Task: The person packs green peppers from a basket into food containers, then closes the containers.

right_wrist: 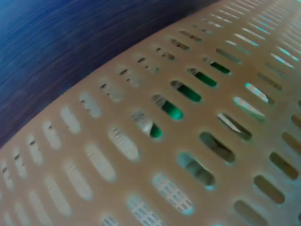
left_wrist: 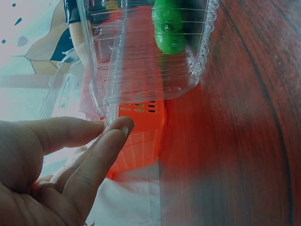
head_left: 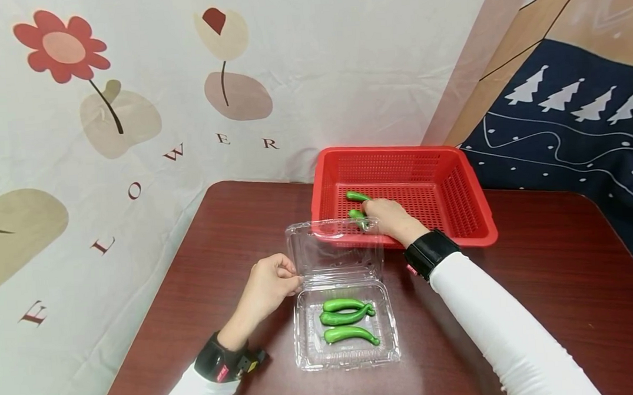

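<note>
A clear plastic clamshell box [head_left: 346, 361] stands with its lid [head_left: 334, 247] raised. Three curved green peppers [head_left: 349, 334] lie in its base; one pepper [left_wrist: 168, 28] shows through the plastic in the left wrist view. My left hand [head_left: 269, 285] pinches the box's left edge near the hinge between thumb and fingers. Over in the red basket [head_left: 481, 214], my right hand [head_left: 391, 218] reaches down at two more green peppers [head_left: 356, 196]. Its fingertips are partly hidden there, and I cannot tell whether they grip one. The right wrist view shows mostly the slotted basket wall [right_wrist: 155, 141].
The basket sits at the back of the dark wooden table [head_left: 233, 225], behind the box. The raised lid overlaps its front left rim in the head view. A printed cloth [head_left: 343, 72] hangs behind the table.
</note>
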